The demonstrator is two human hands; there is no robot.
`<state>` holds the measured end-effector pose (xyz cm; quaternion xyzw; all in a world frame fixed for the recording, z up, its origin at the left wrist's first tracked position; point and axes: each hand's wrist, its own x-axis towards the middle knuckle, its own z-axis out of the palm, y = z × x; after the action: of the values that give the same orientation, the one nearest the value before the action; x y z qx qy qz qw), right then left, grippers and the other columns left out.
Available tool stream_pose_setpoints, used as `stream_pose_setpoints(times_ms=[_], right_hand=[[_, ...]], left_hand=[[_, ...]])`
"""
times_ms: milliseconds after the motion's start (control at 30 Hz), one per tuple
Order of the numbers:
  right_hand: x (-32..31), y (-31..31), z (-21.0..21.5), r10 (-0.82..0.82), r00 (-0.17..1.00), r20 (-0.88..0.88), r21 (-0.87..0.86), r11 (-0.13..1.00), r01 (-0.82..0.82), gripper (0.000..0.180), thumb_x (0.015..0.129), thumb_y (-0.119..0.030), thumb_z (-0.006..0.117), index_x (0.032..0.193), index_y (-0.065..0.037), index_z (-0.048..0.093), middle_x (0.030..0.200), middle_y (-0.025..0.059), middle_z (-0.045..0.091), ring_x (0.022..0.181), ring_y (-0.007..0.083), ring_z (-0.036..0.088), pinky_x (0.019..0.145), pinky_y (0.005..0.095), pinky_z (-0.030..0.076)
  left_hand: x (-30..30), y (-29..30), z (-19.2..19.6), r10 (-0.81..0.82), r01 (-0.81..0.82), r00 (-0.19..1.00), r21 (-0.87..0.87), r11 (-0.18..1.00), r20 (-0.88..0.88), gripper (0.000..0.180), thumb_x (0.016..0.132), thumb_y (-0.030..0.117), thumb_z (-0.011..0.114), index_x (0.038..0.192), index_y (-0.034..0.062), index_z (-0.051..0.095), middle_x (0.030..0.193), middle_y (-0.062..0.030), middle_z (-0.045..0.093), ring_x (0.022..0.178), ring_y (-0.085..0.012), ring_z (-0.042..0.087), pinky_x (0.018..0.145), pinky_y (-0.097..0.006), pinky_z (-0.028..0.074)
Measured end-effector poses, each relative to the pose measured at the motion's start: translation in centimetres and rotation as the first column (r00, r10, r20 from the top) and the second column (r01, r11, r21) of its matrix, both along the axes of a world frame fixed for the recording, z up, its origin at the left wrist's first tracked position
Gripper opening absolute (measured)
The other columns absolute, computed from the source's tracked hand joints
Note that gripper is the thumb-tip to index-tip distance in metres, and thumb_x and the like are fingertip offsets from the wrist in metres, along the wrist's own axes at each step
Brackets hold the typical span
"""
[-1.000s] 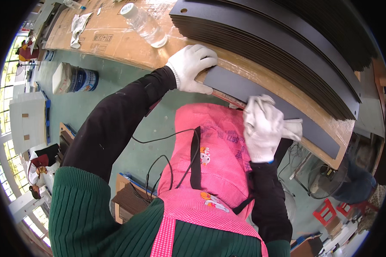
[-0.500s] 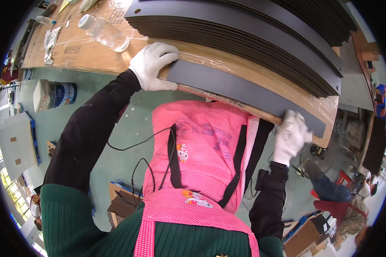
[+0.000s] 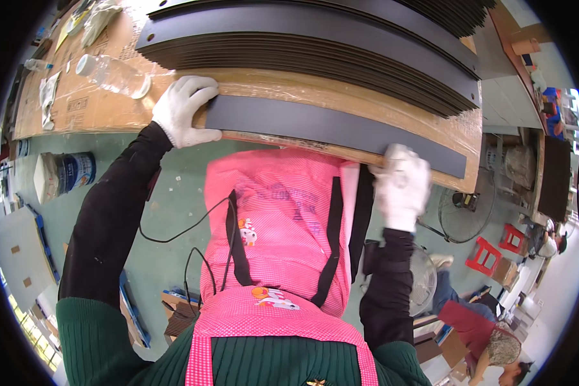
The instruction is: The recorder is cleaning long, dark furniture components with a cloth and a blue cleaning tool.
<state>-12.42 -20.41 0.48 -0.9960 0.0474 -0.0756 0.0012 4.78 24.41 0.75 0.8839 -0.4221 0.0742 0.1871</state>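
Note:
A long, narrow dark grey board [image 3: 328,125] lies flat along the near edge of the wrapped cardboard table top [image 3: 125,119]. Around its left end is my left hand [image 3: 185,110] in a white knit glove, fingertips at the far corner and thumb at the near edge. Toward the board's right end, my right hand [image 3: 402,188], also gloved, is closed at the near edge with its fingers curled. Anything inside that fist is hidden. Just beyond the board stand stacked dark grey boards [image 3: 302,48] with holes near their ends.
A clear plastic bottle [image 3: 116,76] lies beyond my left hand. On the floor at left stands a bucket [image 3: 64,174]. To the right are a floor fan [image 3: 466,202], red stools [image 3: 482,256] and another person [image 3: 482,328]. Black cables hang beside my pink apron [image 3: 276,219].
The view has shifted, so the table appears farther left. My right hand has slid a little leftward along the board's near edge. My left hand stays at the left end.

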Motion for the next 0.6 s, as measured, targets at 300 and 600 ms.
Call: stream_pose_setpoints(times_ms=[300,600], right_hand=[[3.3,10.5,-0.2,0.075,0.983,0.165,0.18,0.978,-0.105,0.019,0.084,-0.026,0.064,0.097,-0.013,0.066,0.095,0.009,0.06,0.091,0.0288,0.06,0.075,0.0458,0.051],[0.9,-15.0,2.5,-0.802,0.578,-0.153,0.52,0.432,0.737,0.024,0.096,-0.025,0.064,0.111,-0.009,0.07,0.113,0.0165,0.066,0.105,0.0337,0.066,0.091,0.0488,0.054]], left_hand=[[0.7,-1.1,-1.5,-0.039,0.039,0.999,-0.004,0.999,0.015,0.079,0.06,0.034,0.09,0.128,0.0051,0.063,0.131,-0.0147,0.065,0.119,-0.0401,0.062,0.102,-0.05,0.051],[0.8,-1.9,-1.0,-0.034,0.034,0.999,0.0,0.999,-0.012,0.083,0.055,0.032,0.087,0.128,0.0012,0.063,0.133,-0.02,0.063,0.119,-0.0444,0.061,0.102,-0.051,0.051]])
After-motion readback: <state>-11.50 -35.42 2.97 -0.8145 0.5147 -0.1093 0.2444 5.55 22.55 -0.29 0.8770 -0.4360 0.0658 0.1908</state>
